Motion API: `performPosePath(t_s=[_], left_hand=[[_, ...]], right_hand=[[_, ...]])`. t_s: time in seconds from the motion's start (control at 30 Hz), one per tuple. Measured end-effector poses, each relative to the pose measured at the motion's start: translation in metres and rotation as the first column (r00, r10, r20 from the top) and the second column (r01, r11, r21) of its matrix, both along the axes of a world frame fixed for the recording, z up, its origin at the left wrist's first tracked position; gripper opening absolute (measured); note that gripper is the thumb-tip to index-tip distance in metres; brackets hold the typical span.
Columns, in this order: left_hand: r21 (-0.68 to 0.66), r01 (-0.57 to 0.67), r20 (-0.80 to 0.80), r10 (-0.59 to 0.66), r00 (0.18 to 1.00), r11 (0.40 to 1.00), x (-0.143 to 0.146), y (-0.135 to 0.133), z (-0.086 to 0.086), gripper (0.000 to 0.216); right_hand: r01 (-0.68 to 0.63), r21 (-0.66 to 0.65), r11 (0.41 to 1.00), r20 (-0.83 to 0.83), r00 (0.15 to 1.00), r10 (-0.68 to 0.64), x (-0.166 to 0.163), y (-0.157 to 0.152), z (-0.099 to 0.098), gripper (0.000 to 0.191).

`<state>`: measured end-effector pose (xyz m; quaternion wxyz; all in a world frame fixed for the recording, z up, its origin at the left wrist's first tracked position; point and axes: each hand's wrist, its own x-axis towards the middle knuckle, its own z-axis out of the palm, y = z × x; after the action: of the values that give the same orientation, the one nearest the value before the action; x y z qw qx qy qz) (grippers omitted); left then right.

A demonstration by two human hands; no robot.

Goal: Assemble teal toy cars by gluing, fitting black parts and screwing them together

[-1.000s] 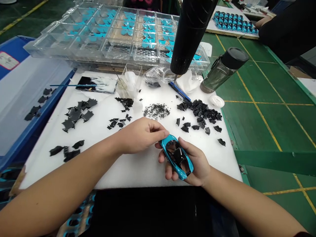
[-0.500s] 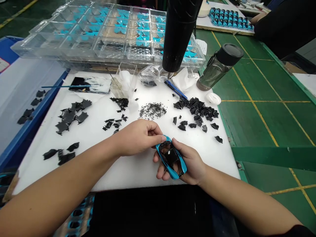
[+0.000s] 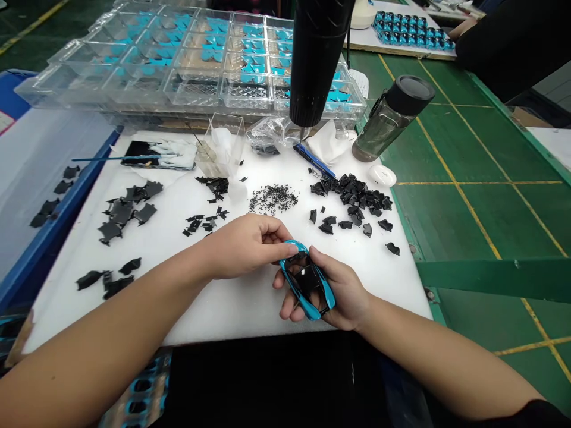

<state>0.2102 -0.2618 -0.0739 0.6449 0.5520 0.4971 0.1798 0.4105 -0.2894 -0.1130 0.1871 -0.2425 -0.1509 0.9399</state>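
We cradle a teal die-cast model car in our right hand, fingers curled loosely under and round it, over the white foam pad. Our left hand reaches its top edge, curled fingers seemingly touching, though we can't tell whether they grip.

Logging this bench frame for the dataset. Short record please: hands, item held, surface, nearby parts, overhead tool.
item held: blue model car body, black centre facing up
right hand: cradles the car from below
left hand: fingertips on the car's upper edge
surface: white foam sheet
nearby parts: black plastic pieces; tiny black pieces
overhead: hanging black power screwdriver
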Motion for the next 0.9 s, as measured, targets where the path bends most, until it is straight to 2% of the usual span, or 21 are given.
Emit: performPosePath(t_s=[0.33, 0.67, 0.9], left_hand=[[-0.025, 0.049, 0.01, -0.049, 0.999, 0.998, 0.0006, -0.002, -0.0001, 0.02], [0.005, 0.04, 0.0, -0.04, 0.999, 0.999, -0.0038, 0.0, -0.0026, 0.025], [0.026, 0.048, -0.021, -0.047, 0.999, 0.999, 0.001, -0.004, 0.0009, 0.019]], right_hand=[[-0.018, -0.011, 1.0, 0.023, 1.0, 0.018, -0.0006, -0.0008, 0.0009, 0.055], [-0.037, 0.018, 0.999, 0.035, 0.999, 0.036, -0.0007, 0.0002, 0.0036, 0.055], [0.006, 0.087, 0.996, 0.036, 0.999, -0.009, -0.0018, -0.0041, -0.0006, 0.044]])
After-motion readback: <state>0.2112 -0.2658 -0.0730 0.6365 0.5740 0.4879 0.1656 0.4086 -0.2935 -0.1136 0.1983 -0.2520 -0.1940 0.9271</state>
